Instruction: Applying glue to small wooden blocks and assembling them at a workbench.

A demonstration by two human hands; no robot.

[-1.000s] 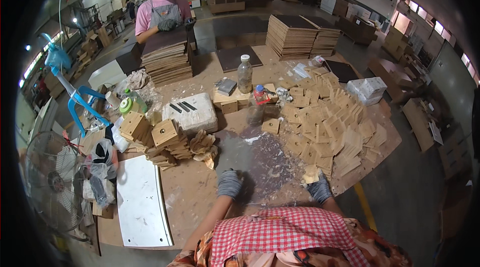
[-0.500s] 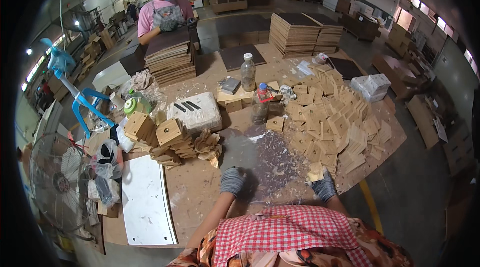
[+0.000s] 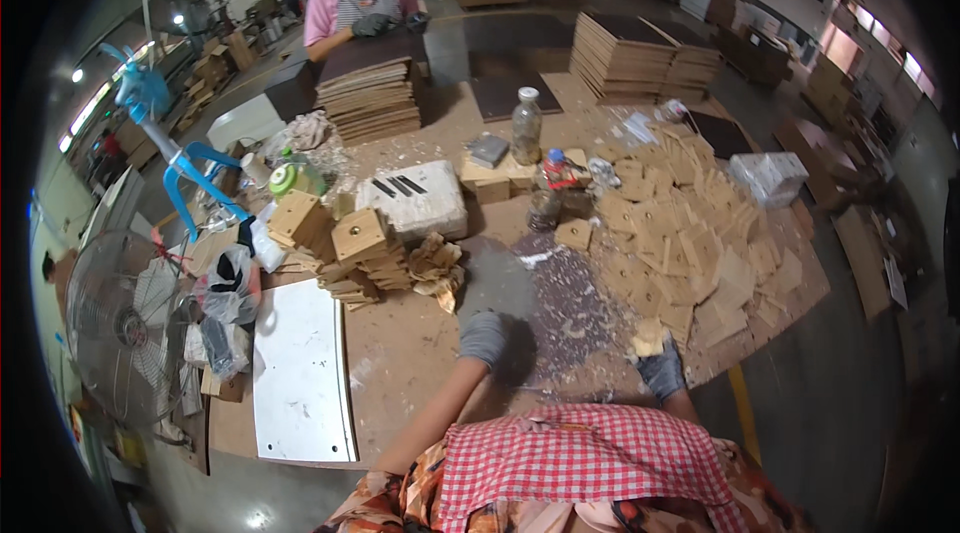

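My left hand point(image 3: 484, 337), in a grey glove, rests low over the near middle of the table, beside a dark, worn patch strewn with shavings. Its fingers are curled in, and whatever they may hold is hidden. At the right, my gloved right hand point(image 3: 662, 373) is closed on a pale yellow piece point(image 3: 648, 339), too small to identify. Just beyond it lies a heap of small square wooden blocks point(image 3: 680, 248), some with a hole. Left of centre, crumpled brown paper point(image 3: 436, 269) sits beside stacked wooden blocks point(image 3: 361, 235).
A white curved panel point(image 3: 300, 373) lies at the left, near a fan point(image 3: 130, 328). Mid-table stand two bottles point(image 3: 526, 128), point(image 3: 546, 195) and a whitish block point(image 3: 412, 201) with black strips. Across the table a co-worker point(image 3: 365, 8) stands behind stacked boards point(image 3: 368, 103).
The whole view has shifted, so the scene sits a little higher and further right. Both hands stay at about the same places on the table, the right still with the pale piece.
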